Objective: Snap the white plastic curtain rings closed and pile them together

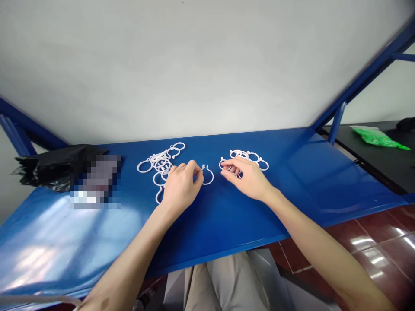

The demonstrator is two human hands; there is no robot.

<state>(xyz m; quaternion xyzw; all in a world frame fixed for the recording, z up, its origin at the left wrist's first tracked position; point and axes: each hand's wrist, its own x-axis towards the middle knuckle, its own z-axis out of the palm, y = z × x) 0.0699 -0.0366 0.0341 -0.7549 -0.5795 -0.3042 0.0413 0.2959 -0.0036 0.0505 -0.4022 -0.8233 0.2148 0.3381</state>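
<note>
Blue glossy metal tabletop (227, 216), white wall (194, 65) behind, blue frame struts (363, 82) slanting up at either end. Head view looks down over both forearms.

Left hand (181, 185): fingers curled, thumb and forefinger pinched on one end of a white plastic open ring (209, 177). This ring lies flat on the tabletop just right of the hand, in the gap between the two hands. Its open side faces the wall, and a small clasp tip sits at its left end by the fingertips.

Right hand (248, 177): palm down, fingers stretched leftward, fingertips resting on the near left edge of a right-hand heap of white plastic rings (251, 156). Cannot tell whether it grips one ring or only touches the heap, since the fingers hide the contact.

Left-hand heap of white plastic rings (158, 162): tangled, spread wider, partly hidden behind the left hand. One ring pokes out beside the wrist.

Heaps lie well apart, single ring between them.

Elsewhere: crumpled black plastic bag (48, 166) at the far left of the tabletop, with a blurred patch beside it. Dark side table (372, 160) to the right carries a bright green plastic bundle (378, 138). Red tiled floor (372, 242) below. Beige trousers (220, 280) at the near edge.
</note>
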